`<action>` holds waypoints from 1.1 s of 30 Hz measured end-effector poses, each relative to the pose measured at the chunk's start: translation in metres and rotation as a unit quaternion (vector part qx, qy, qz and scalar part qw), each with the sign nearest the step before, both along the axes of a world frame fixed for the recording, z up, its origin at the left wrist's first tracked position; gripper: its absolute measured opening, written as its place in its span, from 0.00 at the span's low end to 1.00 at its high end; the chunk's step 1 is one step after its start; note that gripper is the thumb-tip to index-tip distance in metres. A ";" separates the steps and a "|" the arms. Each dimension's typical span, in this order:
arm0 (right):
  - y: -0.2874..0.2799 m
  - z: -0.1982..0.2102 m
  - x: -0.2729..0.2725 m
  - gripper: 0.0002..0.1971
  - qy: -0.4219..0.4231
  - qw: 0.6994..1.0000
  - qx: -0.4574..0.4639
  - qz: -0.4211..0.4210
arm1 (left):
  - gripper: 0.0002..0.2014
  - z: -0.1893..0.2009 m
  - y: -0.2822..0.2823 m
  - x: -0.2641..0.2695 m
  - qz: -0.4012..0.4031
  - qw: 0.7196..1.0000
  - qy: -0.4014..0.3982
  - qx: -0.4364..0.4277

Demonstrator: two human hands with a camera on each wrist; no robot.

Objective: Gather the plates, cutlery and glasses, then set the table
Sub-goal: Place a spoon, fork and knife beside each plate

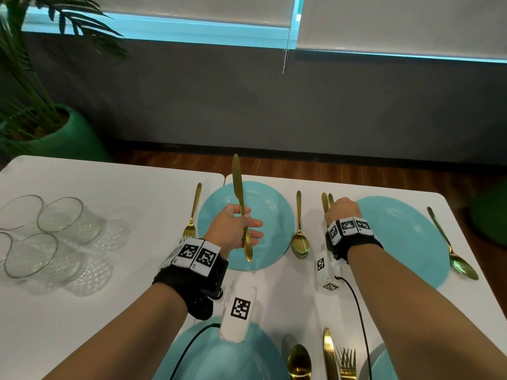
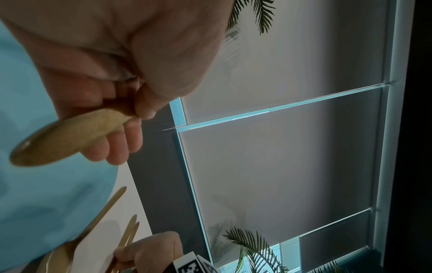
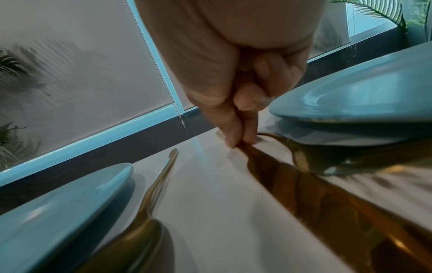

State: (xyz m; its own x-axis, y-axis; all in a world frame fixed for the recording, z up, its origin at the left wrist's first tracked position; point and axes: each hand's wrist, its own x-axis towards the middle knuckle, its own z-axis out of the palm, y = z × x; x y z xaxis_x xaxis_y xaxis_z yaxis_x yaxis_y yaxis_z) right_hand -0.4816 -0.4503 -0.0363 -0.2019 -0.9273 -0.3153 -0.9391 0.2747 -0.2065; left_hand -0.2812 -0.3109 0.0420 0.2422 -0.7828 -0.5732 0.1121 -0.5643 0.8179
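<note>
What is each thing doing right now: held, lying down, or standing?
Gold knife: held up by left hand.
Gold cutlery pieces: pinched by right hand.
Round blue plates: flat on the white table.
Clear glasses: standing, empty.
Gold spoon: lying.

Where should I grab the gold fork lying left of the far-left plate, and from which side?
Pinch the fork by its slim handle from above. Its far end points away from you with bare table on its left, whereas the tines lie beside the plate rim.
</note>
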 end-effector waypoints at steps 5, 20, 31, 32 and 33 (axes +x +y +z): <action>0.000 -0.001 0.000 0.08 -0.004 1.000 -0.006 0.001 | 0.08 -0.001 0.001 0.000 0.000 1.000 -0.001 0.004; 0.091 0.104 0.086 0.13 -0.105 0.849 -0.247 0.456 | 0.17 0.005 0.026 0.026 0.022 0.999 -0.033 0.008; 0.154 0.122 0.168 0.13 -0.019 0.781 -0.116 0.613 | 0.08 0.047 0.082 0.103 -0.047 0.998 0.021 0.049; 0.159 0.124 0.176 0.14 -0.027 0.794 -0.112 0.597 | 0.09 0.051 0.086 0.113 -0.031 0.998 0.020 0.049; 0.164 0.126 0.184 0.14 -0.032 0.812 -0.109 0.573 | 0.12 0.054 0.089 0.124 -0.008 0.999 0.008 0.044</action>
State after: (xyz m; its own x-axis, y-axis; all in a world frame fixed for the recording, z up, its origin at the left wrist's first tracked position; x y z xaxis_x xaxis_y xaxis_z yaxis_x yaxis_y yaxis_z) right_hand -0.2973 -0.2864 0.0900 0.8426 -0.5302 -0.0944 -0.5380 -0.8208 -0.1919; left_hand -0.1572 -0.2222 0.0955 0.2201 -0.7324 -0.6443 0.1161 -0.6362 0.7628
